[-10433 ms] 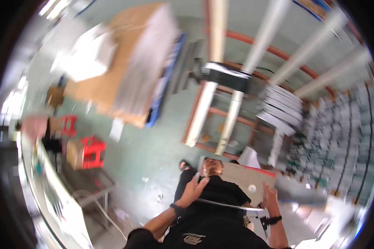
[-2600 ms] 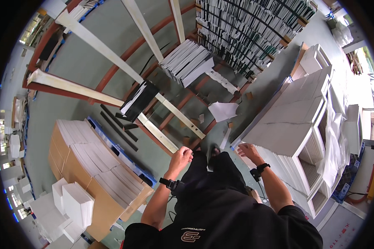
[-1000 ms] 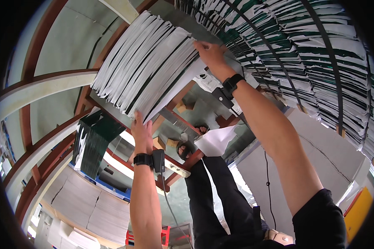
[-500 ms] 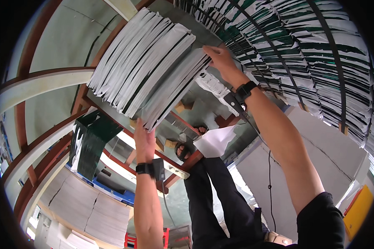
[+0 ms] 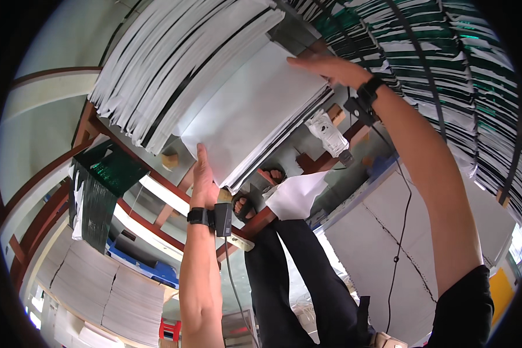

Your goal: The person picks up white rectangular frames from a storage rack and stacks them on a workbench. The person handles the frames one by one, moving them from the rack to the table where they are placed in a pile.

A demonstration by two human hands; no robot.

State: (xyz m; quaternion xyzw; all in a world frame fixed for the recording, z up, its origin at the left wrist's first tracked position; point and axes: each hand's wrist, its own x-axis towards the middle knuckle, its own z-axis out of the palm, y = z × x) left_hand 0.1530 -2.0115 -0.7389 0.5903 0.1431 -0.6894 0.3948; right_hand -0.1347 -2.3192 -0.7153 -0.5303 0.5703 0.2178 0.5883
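At far left, a dark green, film-wrapped block (image 5: 115, 171) was seen, then a dense row of thin white sheets (image 5: 168, 69). Beside it, in the grip of the left hand (image 5: 203, 182), the near end of a flat white bundle (image 5: 261, 101) was grasped, its far end held by the right hand (image 5: 335, 69); strapped white-and-green stacks (image 5: 467, 64) were seen rightmost.

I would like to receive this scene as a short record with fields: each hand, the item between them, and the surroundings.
Left hand: thumb on the face of the white bundle, at its lower left end
Right hand: at the bundle's upper right end, fingers extended; firmness of grip unclear
Item: flat white sheets, tilted, broad face visible
Beside it: row of white sheets
Right side: strapped stack, white and green
Left side: dark green bundle
Near feet: loose white sheet, red-brown frame
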